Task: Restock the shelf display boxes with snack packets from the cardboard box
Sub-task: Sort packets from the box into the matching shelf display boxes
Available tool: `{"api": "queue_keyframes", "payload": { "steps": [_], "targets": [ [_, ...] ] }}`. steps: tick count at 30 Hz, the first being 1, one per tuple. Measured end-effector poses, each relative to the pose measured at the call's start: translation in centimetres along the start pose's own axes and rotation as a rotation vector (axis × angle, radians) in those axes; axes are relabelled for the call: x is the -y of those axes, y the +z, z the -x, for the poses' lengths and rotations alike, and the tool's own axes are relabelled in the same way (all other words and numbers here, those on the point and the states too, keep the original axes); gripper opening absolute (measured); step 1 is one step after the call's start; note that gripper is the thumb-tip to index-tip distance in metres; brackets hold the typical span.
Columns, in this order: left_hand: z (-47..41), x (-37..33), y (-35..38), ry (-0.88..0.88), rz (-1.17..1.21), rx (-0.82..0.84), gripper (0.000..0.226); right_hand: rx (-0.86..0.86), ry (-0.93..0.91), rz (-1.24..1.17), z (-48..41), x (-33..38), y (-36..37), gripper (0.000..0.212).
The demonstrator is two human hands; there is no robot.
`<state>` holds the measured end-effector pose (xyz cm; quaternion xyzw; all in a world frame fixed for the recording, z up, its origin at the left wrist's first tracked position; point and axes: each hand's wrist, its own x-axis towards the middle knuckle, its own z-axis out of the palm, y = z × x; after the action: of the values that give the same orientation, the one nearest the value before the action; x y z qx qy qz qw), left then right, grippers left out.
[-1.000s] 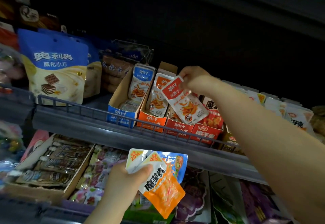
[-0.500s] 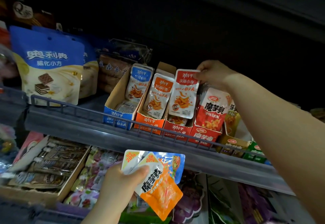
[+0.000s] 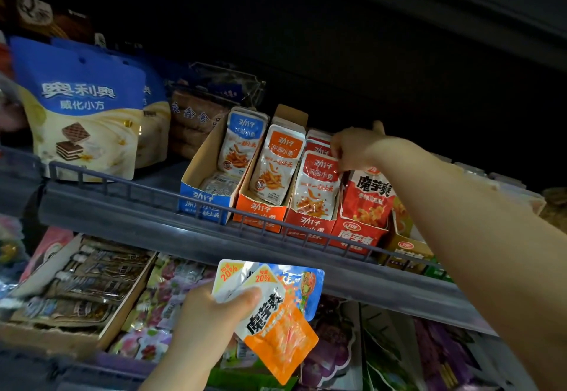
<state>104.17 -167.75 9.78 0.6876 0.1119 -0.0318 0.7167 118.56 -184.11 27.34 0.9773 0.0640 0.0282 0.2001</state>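
Observation:
On the upper shelf stand a blue display box (image 3: 202, 203), an orange display box (image 3: 257, 212) and a red display box (image 3: 306, 225), each with fish-snack packets upright inside. My right hand (image 3: 356, 145) pinches the top right corner of the front red packet (image 3: 316, 188), which stands in the red box. Below the shelf edge, my left hand (image 3: 208, 314) holds an orange konjac packet (image 3: 282, 338) fanned over a blue packet (image 3: 306, 283), thumb on top. The cardboard supply box is out of view.
A wire rail (image 3: 138, 191) runs along the shelf front. A red konjac box (image 3: 356, 237) stands right of the red box, partly behind my forearm. Blue wafer bags (image 3: 82, 108) fill the left. A cardboard tray of dark packets (image 3: 76, 292) lies on the lower shelf.
My right hand brought the red packet from in front of the boxes, turned it upright and lowered it into the red box. The left hand kept its two packets.

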Motion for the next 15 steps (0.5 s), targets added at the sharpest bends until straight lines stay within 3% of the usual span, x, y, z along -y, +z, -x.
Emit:
{"api": "queue_keyframes", "payload": {
  "steps": [3, 6, 9, 15],
  "targets": [
    [0.07, -0.04, -0.10, 0.011, -0.007, 0.004, 0.019, -0.015, 0.010, -0.145, -0.03, -0.26, 0.01, 0.020],
    [0.12, -0.11, -0.17, 0.013, 0.014, -0.012, 0.020, -0.030, 0.019, -0.173, -0.18, -0.40, -0.03, 0.011],
    [0.14, -0.26, -0.41, -0.020, 0.055, -0.024, 0.026, 0.020, 0.041, -0.171, -0.31, -0.15, -0.27, 0.038],
    [0.05, -0.43, -0.57, -0.043, 0.123, -0.048, 0.019, -0.017, 0.026, -0.193, -0.75, 0.11, -0.06, 0.016]
  ]
}}
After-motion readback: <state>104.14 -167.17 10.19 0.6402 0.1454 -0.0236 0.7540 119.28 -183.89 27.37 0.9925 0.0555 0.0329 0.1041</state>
